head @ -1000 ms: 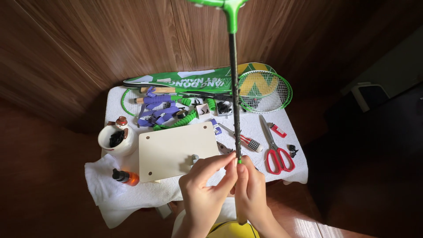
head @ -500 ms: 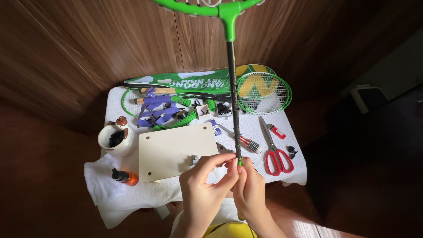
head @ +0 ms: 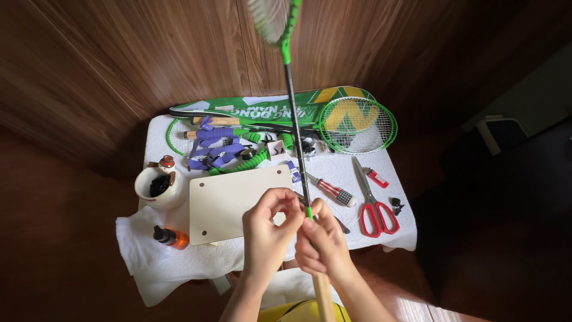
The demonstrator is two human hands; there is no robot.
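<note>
Both hands meet above the near edge of the desk (head: 393,173), which is covered by a white cloth. The right hand (head: 322,247) is wrapped around a badminton racket (head: 290,101) where its dark shaft meets the bare wooden handle, holding it upright so that the green frame rises out of the top of the view. The left hand (head: 268,229) is pinched, thumb and fingertips together, at the shaft just above the right hand's grip, by a small green band.

Below lies a pale cutting board (head: 229,200). To its right are a screwdriver (head: 330,191) with a striped handle and red-handled scissors (head: 374,206). Farther back lie a second green racket (head: 357,125) and a green racket cover (head: 250,108). On the left stand a white cup (head: 156,192) and, nearer, a small orange bottle (head: 171,237).
</note>
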